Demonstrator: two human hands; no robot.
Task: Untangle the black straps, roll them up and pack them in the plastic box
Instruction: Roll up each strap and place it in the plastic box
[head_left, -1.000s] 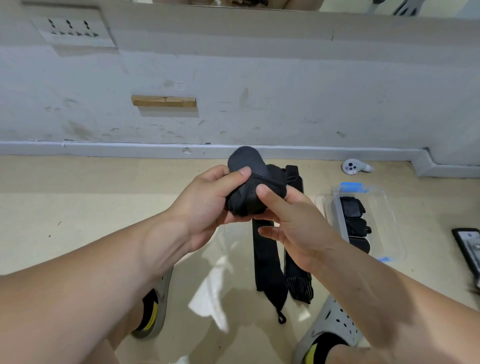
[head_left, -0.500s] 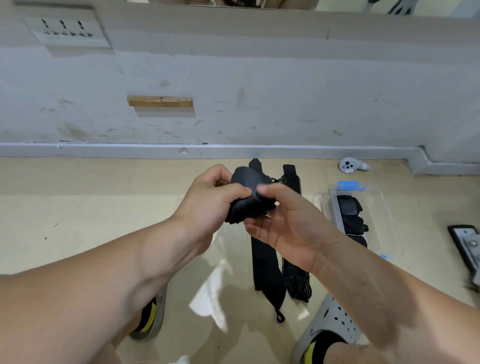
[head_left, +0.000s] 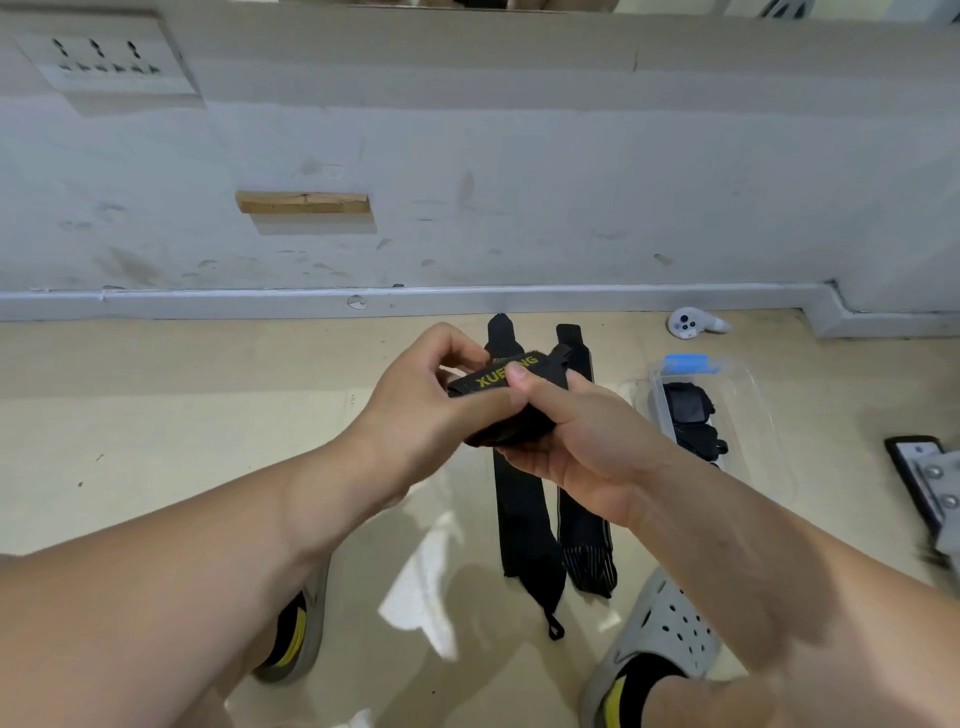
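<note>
A rolled black strap (head_left: 511, 426) with yellow lettering is held above the floor between both hands. My left hand (head_left: 421, 410) grips its left side, thumb on top. My right hand (head_left: 576, 441) cups it from below and the right, with the thumb pressing on the lettered end. Two more black straps (head_left: 524, 525) lie flat and side by side on the floor under my hands. The clear plastic box (head_left: 748, 415) with a blue clip sits open on the floor to the right, with rolled black straps (head_left: 693, 421) inside.
A white controller (head_left: 693, 325) lies by the skirting board behind the box. A dark object with a metal plate (head_left: 930, 488) sits at the right edge. My two feet in grey slippers (head_left: 654, 639) flank the flat straps. The wall is close ahead.
The loose end of the strap has been wrapped down onto the roll, so the yellow lettering now faces up. Both hands sit slightly tighter around the roll.
</note>
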